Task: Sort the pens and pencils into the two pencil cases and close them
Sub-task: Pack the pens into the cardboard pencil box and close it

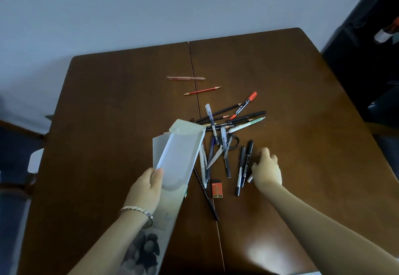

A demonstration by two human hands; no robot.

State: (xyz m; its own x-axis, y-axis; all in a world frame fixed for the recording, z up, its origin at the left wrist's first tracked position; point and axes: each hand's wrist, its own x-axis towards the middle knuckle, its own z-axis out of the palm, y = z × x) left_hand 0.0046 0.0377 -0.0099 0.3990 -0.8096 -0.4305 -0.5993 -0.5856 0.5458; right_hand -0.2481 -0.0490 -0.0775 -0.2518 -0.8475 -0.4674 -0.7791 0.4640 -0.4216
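Observation:
My left hand [146, 188] grips a translucent white pencil case [181, 156] by its near end, its flap open and pointing away from me. A second translucent case [159, 145] shows just behind it. A heap of pens and pencils [226, 127] lies to the right of the cases, with scissors [228, 145] among them. My right hand [267, 169] rests on the table by two black markers [244, 166], its fingers curled round a small pen end at its lower left. A red pencil [203, 90] and a pink pen [185, 78] lie apart, farther back.
An orange eraser [216, 189] lies near the black markers. A long dark pencil [206, 194] runs toward me along the seam of the brown table [108, 102]. A black chair [367, 58] stands at the right, and another seat [19, 145] at the left.

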